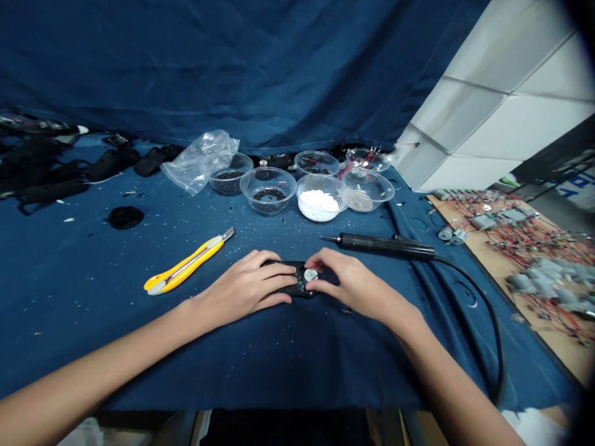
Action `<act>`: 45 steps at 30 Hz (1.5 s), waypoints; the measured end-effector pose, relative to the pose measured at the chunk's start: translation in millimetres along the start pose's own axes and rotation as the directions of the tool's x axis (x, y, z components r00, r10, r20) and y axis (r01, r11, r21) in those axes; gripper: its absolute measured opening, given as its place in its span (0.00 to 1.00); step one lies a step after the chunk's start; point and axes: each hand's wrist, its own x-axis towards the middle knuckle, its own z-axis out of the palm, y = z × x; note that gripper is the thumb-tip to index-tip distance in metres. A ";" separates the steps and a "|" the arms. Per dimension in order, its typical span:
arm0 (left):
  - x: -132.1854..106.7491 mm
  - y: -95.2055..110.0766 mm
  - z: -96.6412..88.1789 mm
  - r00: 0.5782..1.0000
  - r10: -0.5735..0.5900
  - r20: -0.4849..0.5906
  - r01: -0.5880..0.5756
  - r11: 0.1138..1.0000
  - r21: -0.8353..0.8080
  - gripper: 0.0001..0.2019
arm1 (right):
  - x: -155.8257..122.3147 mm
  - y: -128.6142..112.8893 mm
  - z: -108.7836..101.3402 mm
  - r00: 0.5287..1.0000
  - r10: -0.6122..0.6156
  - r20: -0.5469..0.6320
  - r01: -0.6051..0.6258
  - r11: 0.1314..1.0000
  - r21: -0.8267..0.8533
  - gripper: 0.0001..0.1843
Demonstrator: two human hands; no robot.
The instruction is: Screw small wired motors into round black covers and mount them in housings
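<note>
The left hand point(244, 288) grasps a black housing point(283, 291), and the right hand point(353, 286) holds its other end beside a white disc point(310, 274). A soldering iron point(385, 245) lies just past the right hand.

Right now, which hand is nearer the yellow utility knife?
Left. The left hand lies just right of the yellow utility knife, apart from it; the right hand is farther off, across the black casing both hands hold.

2 hands point(244, 288) point(356, 285) hold black casing point(301, 291)
</note>
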 end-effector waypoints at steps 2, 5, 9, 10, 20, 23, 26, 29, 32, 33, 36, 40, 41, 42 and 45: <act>-0.1 0.0 -0.3 1.000 -0.002 -0.003 0.002 1.000 -0.007 0.17 | 0.3 0.9 2.6 1.000 -0.029 -0.011 0.029 0.999 -0.015 0.32; 0.5 1.4 -3.9 1.000 -0.016 0.026 0.017 1.000 -0.022 0.16 | 2.3 3.4 5.9 0.997 -0.074 0.025 0.076 0.995 -0.071 0.34; 8.0 7.2 -12.9 0.997 -0.046 0.066 0.048 0.999 -0.022 0.16 | 4.7 5.4 5.8 0.994 -0.094 0.057 0.099 0.992 -0.077 0.31; 11.8 8.8 -14.8 0.997 -0.041 0.072 0.043 0.999 -0.016 0.15 | 4.9 5.4 5.4 0.994 -0.094 0.061 0.098 0.993 -0.071 0.30; 58.7 6.3 -15.0 0.958 0.086 0.272 -0.077 0.996 -0.043 0.11 | -2.3 10.1 9.9 0.995 0.082 -0.057 -0.069 0.977 0.200 0.33; 54.0 5.0 -30.8 0.964 0.009 0.268 -0.003 1.000 -0.023 0.12 | -12.9 22.2 0.8 0.913 0.315 -0.259 -0.132 0.830 0.542 0.28; 42.6 9.5 -57.9 0.968 -0.116 0.220 0.115 0.993 0.020 0.11 | -26.9 39.1 -17.3 0.726 0.665 -0.172 -0.218 0.460 0.860 0.18; 33.5 19.5 -73.5 0.944 -0.298 0.143 0.281 0.951 0.125 0.11 | -35.6 57.0 -36.2 0.595 0.797 0.102 -0.303 0.105 0.947 0.13; 28.4 30.3 -60.1 0.891 -0.453 0.038 0.433 0.870 0.235 0.13 | -35.1 74.1 -48.3 0.511 0.802 0.308 -0.393 -0.101 0.914 0.19; 27.1 33.4 -50.8 0.869 -0.494 0.013 0.475 0.843 0.254 0.14 | -33.5 79.6 -50.8 0.499 0.796 0.342 -0.410 -0.131 0.903 0.23; 22.7 40.4 -24.1 0.817 -0.575 0.033 0.550 0.796 0.253 0.15 | -27.8 93.9 -56.0 0.483 0.781 0.395 -0.467 -0.151 0.871 0.34; 18.2 40.5 -19.8 0.864 -0.503 0.036 0.476 0.837 0.269 0.18 | -23.4 99.8 -61.0 0.452 0.797 0.400 -0.527 -0.123 0.841 0.32; 17.9 38.4 -23.6 0.893 -0.449 0.018 0.427 0.862 0.273 0.21 | -23.1 98.4 -62.1 0.446 0.806 0.388 -0.523 -0.117 0.844 0.31; 17.7 35.4 -27.8 0.921 -0.390 0.010 0.374 0.888 0.267 0.25 | -23.0 96.2 -63.1 0.442 0.811 0.383 -0.520 -0.116 0.846 0.30; 17.6 24.2 -35.8 0.962 -0.263 0.075 0.246 0.952 0.184 0.37 | -23.4 88.6 -65.1 0.427 0.816 0.390 -0.518 -0.133 0.845 0.30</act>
